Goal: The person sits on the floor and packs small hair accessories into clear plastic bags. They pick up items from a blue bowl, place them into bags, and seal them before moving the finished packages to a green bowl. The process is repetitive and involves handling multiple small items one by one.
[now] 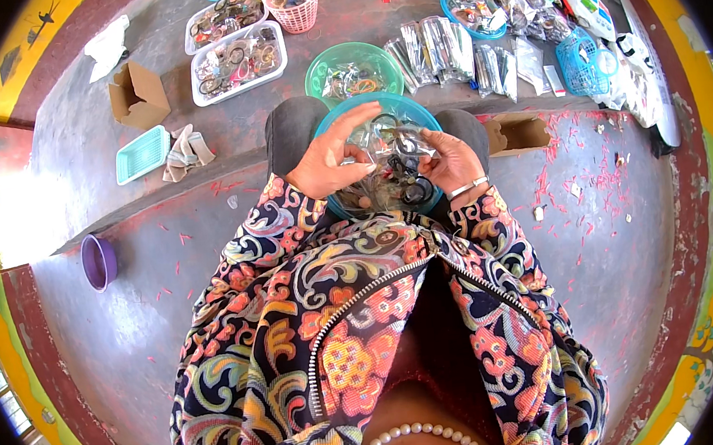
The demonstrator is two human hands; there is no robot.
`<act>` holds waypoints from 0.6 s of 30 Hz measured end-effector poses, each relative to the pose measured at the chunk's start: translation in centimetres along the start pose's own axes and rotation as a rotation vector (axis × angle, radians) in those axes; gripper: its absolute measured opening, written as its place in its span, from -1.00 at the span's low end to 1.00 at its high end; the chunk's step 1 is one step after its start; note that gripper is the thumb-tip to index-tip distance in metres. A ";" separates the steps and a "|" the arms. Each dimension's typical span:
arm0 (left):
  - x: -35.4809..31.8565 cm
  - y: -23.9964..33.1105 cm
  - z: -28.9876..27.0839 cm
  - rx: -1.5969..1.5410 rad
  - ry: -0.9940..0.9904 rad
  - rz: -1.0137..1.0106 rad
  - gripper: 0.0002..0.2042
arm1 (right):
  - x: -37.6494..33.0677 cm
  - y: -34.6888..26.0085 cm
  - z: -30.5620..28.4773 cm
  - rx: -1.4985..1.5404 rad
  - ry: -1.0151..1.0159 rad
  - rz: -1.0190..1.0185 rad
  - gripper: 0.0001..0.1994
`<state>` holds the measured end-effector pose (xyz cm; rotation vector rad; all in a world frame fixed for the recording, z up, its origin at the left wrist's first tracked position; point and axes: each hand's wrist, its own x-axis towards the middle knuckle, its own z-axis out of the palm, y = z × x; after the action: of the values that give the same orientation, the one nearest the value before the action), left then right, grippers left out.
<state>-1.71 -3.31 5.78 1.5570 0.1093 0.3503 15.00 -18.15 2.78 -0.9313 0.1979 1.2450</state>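
Lying beyond your knees, long clear packets [443, 50] form a row beside an open brown box [138, 95]. Your left hand [327, 159] and right hand [451, 163] both pinch a crinkled clear bag [392, 147] of dark rings over the blue bowl [414, 109] on your lap.

On the grey concrete floor [95, 144] an open cardboard box [138, 95] sits near its left edge beside a teal tray [141, 154] and folded cloth [187, 150], with a green bowl [353, 72] mid-floor, a pink basket [295, 7] at the far edge, and a purple bowl [98, 262] lower left.
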 end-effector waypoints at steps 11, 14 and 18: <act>-0.1 0.3 0.7 -0.047 0.285 -0.285 -0.81 | -0.8 -0.5 0.3 -0.395 -0.059 -0.218 -0.66; -0.1 -0.2 0.6 -0.271 0.413 -0.368 -0.77 | -1.8 -0.4 1.6 -0.482 -0.121 -0.464 -0.65; 0.0 -0.1 1.2 -0.390 0.424 -0.402 -0.78 | -2.1 0.1 2.4 -0.474 -0.181 -0.546 -0.74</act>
<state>-1.38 -4.46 5.68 1.0270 0.6374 0.3521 13.32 -17.97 5.46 -1.1686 -0.4891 0.8639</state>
